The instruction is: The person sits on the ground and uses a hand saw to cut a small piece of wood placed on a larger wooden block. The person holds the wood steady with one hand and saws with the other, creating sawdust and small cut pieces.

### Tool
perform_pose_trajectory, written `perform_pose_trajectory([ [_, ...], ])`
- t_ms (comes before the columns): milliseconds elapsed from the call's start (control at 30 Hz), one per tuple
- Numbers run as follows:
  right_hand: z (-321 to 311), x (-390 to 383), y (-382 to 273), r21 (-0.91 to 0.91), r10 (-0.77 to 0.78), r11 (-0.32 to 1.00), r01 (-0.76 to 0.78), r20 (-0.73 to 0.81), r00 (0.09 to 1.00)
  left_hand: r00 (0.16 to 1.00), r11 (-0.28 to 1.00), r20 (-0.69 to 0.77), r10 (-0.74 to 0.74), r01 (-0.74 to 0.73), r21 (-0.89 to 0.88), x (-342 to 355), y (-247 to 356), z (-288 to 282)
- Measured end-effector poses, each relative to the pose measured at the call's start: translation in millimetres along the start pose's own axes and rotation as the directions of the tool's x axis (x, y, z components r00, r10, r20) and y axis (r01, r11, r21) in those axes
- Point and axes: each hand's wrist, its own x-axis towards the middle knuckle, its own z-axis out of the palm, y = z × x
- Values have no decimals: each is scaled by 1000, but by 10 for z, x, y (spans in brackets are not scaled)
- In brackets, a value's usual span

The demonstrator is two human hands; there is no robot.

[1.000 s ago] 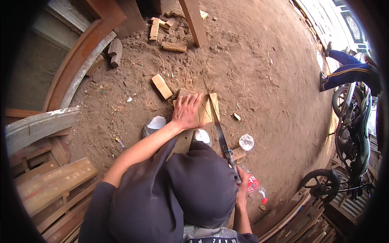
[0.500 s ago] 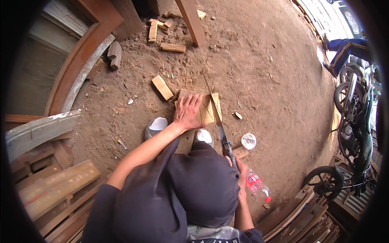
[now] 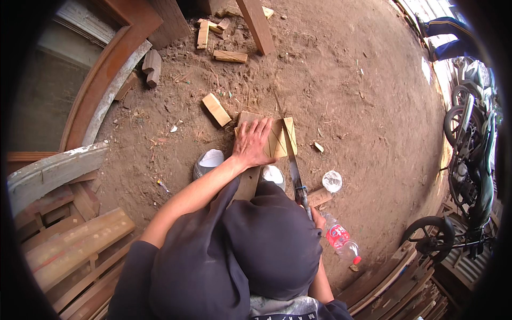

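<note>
My left hand [image 3: 252, 144] lies flat on a pale wooden block [image 3: 276, 140], fingers spread. Dark pencil-like lines cross the block's top face. A handsaw [image 3: 295, 173] stretches from my right hand across the block, its blade at a cut near the right end, which leaves a narrow strip [image 3: 290, 133] on the far side of the blade. My right hand [image 3: 318, 217] is closed around the saw's handle, partly hidden behind my dark-clothed knee [image 3: 272, 240]. Beneath the block, a board [image 3: 248, 184] runs back between my two grey-and-white shoes.
Several wood offcuts [image 3: 216, 110] lie on the dirt ground. Right of the saw are a clear plastic cup [image 3: 332, 182] and a red-labelled bottle [image 3: 341, 238]. Stacked timber [image 3: 80, 240] and a wooden frame [image 3: 109, 80] stand left; motorcycles [image 3: 466, 176] and another person's legs [image 3: 450, 40] are at right.
The saw and my right hand have drawn slightly back toward me. My left hand stays on the block. The other person's legs have shifted farther away at the upper right.
</note>
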Motion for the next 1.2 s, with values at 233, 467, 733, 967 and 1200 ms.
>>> perform_pose_trajectory([
  [233, -96, 89, -78, -60, 9, 998, -7, 35, 999, 998, 1000, 54, -13, 13, -6, 2, -13, -20],
  [467, -122, -56, 305, -111, -54, 992, 52, -13, 998, 998, 998, 26, 53, -52, -30, 50, 35, -11],
  [733, -6, 144, 105, 15, 40, 999, -40, 11, 999, 999, 1000, 43, -23, 23, -7, 44, 20, 1],
  [967, -187, 21, -235, 84, 77, 993, -79, 18, 997, 999, 1000, 46, -13, 14, -16, 126, 7, -34],
  [1200, -438, -192, -349, -95, -101, 991, 95, -52, 994, 999, 1000, 32, -21, 21, 6, 109, 33, -45],
])
